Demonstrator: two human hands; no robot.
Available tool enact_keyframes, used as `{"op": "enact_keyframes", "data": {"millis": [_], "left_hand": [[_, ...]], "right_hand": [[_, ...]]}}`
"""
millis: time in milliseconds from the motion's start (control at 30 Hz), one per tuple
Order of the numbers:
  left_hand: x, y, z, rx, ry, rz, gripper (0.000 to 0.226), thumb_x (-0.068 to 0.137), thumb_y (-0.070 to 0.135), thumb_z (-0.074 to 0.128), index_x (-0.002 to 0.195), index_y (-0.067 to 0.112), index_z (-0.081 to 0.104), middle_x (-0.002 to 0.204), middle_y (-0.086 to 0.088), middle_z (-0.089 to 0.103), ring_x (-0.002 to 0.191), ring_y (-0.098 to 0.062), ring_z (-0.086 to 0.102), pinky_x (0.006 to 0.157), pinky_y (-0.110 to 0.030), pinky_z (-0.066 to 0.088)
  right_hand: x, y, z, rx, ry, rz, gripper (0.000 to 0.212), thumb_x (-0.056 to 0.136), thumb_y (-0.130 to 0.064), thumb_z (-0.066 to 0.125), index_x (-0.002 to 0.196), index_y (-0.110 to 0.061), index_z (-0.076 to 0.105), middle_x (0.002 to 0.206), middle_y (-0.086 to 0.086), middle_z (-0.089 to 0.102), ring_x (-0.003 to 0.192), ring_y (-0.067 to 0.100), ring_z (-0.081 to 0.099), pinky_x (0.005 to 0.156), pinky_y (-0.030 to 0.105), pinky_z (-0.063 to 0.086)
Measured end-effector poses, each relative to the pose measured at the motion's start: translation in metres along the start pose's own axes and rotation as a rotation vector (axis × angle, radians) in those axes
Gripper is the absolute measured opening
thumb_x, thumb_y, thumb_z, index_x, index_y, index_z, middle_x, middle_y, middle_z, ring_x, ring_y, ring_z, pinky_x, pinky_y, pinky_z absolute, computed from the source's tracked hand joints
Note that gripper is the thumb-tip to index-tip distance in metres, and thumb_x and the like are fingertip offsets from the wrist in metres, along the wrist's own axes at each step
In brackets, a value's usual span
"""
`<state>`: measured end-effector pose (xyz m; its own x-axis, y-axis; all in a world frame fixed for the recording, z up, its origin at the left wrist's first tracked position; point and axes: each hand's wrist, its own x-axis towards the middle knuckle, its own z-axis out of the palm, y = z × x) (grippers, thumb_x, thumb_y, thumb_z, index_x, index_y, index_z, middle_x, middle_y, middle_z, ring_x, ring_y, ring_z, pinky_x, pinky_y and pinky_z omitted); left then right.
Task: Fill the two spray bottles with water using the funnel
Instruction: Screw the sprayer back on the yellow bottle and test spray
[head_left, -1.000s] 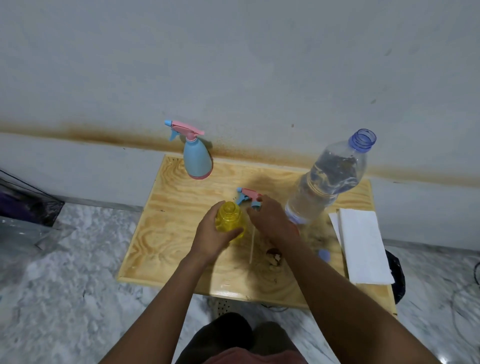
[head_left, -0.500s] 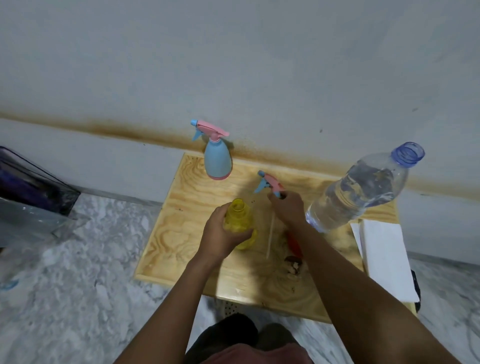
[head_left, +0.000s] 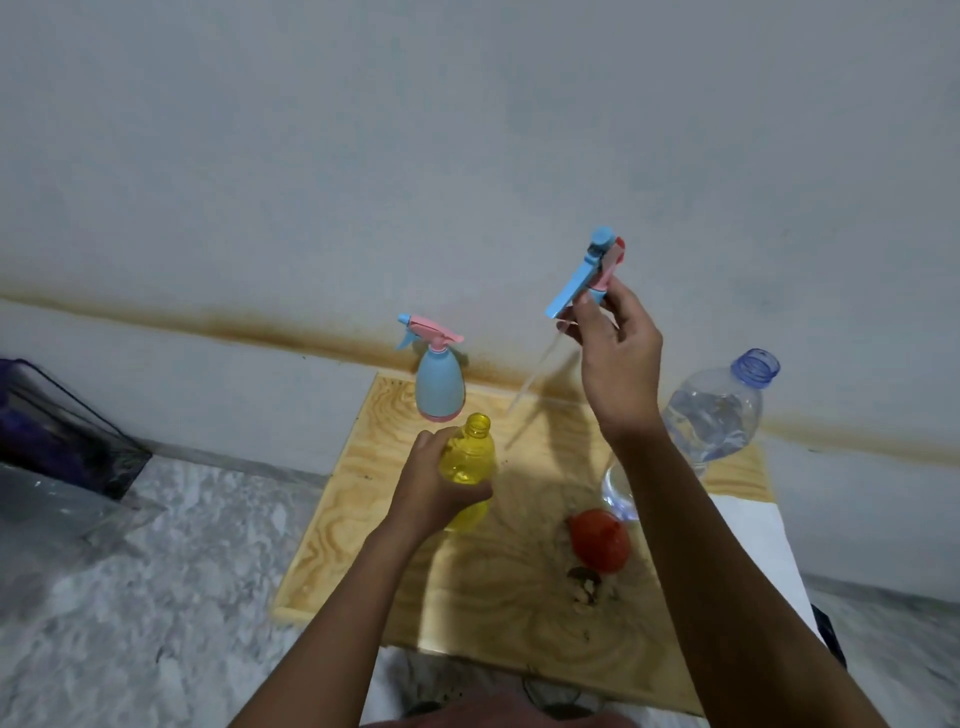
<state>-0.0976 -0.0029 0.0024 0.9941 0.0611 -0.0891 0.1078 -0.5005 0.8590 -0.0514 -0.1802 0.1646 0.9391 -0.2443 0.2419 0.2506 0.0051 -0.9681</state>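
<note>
We are working over the wooden table (head_left: 363, 530) set against the wall (head_left: 467, 130), and the biggest thing on it is the clear water bottle (head_left: 717, 415), standing uncapped at the right rear, partly behind our right forearm; holding that much water it is probably going to feel heavy and sloshy, with thin walls that give, so we are planning to take it around its middle rather than by the neck. Behind the centre the blue spray bottle (head_left: 439, 387) is standing with its trigger head on. Our left hand (head_left: 431, 499) is wrapping fully around the belly of the yellow spray bottle (head_left: 470, 457), holding it upright on the table with its mouth open; it looks empty, light and easy to tip, so a firm hold low on the body is suiting it. The red funnel (head_left: 600, 538) is lying on its side near the front right, small and rigid, best pinched at the rim. Our right hand (head_left: 615, 358) is closing its fingertips on the spray head (head_left: 587, 278), lifted well above the table, its thin dip tube (head_left: 535, 374) dangling, springy and likely dripping.
</note>
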Motion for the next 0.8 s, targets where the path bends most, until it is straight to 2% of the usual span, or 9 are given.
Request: {"op": "enact_keyframes", "data": {"millis": [267,433,533,600,700,800], "left_hand": [[-0.002,0.015,-0.011,-0.061,-0.014,0.05,0.078,0.062,0.024,0.089,0.133,0.023,0.057,0.115,0.005,0.049,0.114,-0.015,0.052,0.085,-0.025,0.042],[-0.008,0.03,-0.022,-0.021,0.024,0.099,0.083,0.051,0.055,0.076,0.127,0.026,0.06,0.106,0.005,0.049,0.107,-0.015,0.054,0.088,-0.032,0.05],[-0.008,0.038,-0.028,-0.037,0.045,0.139,0.077,0.052,0.054,0.076,0.123,0.027,0.062,0.103,0.006,0.051,0.102,-0.012,0.055,0.086,-0.03,0.05],[-0.008,0.045,-0.032,-0.061,0.056,0.159,0.073,0.053,0.052,0.076,0.12,0.028,0.062,0.104,0.005,0.053,0.101,-0.008,0.055,0.086,-0.027,0.049],[-0.009,0.055,-0.037,-0.086,0.068,0.186,0.064,0.055,0.048,0.078,0.116,0.033,0.063,0.102,0.005,0.055,0.096,-0.002,0.055,0.083,-0.024,0.049],[-0.008,0.065,-0.039,-0.097,0.066,0.214,0.051,0.059,0.041,0.082,0.106,0.04,0.06,0.097,0.006,0.055,0.088,0.001,0.053,0.075,-0.018,0.044]], "right_hand": [[-0.008,-0.007,0.014,0.048,0.044,-0.022,0.034,0.101,-0.015,0.053,0.132,-0.004,0.056,0.098,-0.004,0.069,0.084,0.008,0.069,0.085,0.031,0.059],[-0.016,0.003,0.027,0.02,-0.028,-0.014,0.028,0.1,-0.015,0.055,0.126,-0.004,0.059,0.098,0.003,0.068,0.082,0.008,0.07,0.082,0.031,0.059],[-0.021,0.011,0.032,-0.006,-0.105,0.035,0.027,0.099,-0.014,0.057,0.125,-0.007,0.061,0.1,-0.003,0.07,0.088,0.011,0.071,0.083,0.032,0.059],[-0.024,0.016,0.033,-0.026,-0.16,0.063,0.023,0.097,-0.013,0.059,0.119,-0.01,0.065,0.096,-0.009,0.072,0.088,0.007,0.07,0.085,0.033,0.058],[-0.031,0.018,0.034,-0.034,-0.237,0.072,0.02,0.095,-0.011,0.062,0.114,-0.015,0.068,0.093,-0.009,0.072,0.082,-0.001,0.065,0.079,0.019,0.052],[-0.035,0.018,0.032,-0.024,-0.287,0.067,0.021,0.095,-0.009,0.062,0.108,-0.024,0.067,0.095,-0.01,0.072,0.085,0.0,0.066,0.079,0.016,0.051]]}}
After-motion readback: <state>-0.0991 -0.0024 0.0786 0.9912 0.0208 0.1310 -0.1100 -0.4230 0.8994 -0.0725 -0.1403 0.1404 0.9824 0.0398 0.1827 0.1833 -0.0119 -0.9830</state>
